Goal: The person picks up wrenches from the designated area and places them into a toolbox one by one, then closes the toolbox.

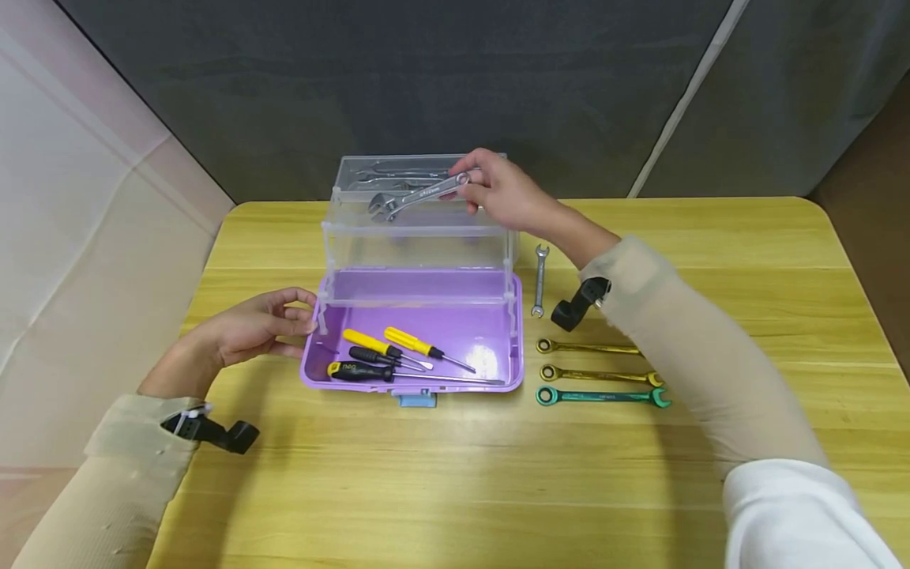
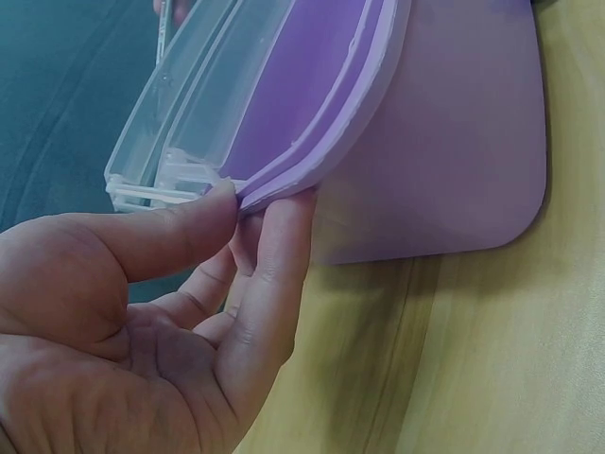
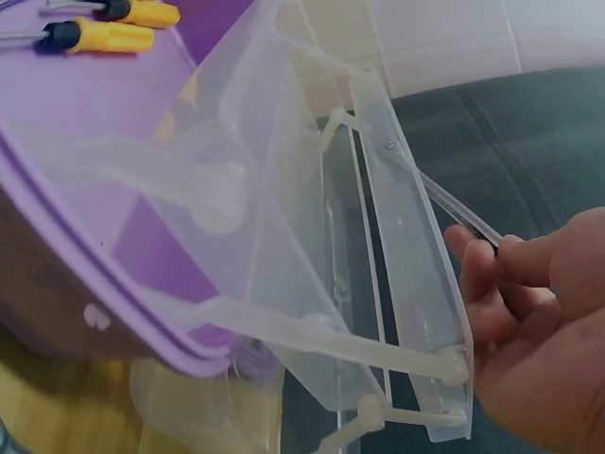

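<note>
Wrench first: I see my right hand pinching its handle end, fingers curled round it, and holding it above the clear upper trays of the toolbox. Its long axis runs nearly level across the head view, handle end up by my right fingers, jaw end pointing left and slightly toward me. From the right wrist camera I only catch my fingers closed on a thin metal shaft beside the clear tray wall.

My left hand rests against the left edge of the purple base, fingers relaxed and mostly straight; the left wrist view shows my thumb and forefinger touching the purple rim without closing on it.

Counting what I can: three screwdrivers lie in the purple base, two with yellow handles and one with a black handle, all pointing roughly right. On the table right of the box lie four spanners: one small silver spanner lying front to back, and below it two gold spanners and one green spanner lying left to right, parallel and just apart. The rear top tray holds more silver tools, too blurred for me to count.
</note>
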`<move>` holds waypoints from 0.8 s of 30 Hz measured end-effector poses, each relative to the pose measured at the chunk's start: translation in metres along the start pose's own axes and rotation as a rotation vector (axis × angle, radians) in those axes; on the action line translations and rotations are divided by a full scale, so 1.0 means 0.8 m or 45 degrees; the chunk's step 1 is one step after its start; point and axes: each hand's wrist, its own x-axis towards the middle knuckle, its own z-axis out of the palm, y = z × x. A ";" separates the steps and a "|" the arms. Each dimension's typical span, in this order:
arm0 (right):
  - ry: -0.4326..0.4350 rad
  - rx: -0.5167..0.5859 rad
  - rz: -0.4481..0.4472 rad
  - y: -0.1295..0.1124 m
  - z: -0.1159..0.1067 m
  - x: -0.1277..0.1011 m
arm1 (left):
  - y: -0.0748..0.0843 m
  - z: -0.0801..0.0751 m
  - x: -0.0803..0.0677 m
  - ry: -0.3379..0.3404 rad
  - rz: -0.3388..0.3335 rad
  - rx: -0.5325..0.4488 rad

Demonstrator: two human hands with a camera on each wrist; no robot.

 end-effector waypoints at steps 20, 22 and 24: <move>0.287 -0.484 -0.103 0.020 0.008 -0.001 | 0.003 0.002 0.003 0.038 -0.013 0.032; 0.315 -0.473 -0.093 0.021 0.009 -0.002 | 0.003 0.002 0.004 0.035 -0.012 0.030; 0.336 -0.471 -0.092 0.023 0.010 -0.002 | 0.004 0.003 0.004 0.036 -0.012 0.031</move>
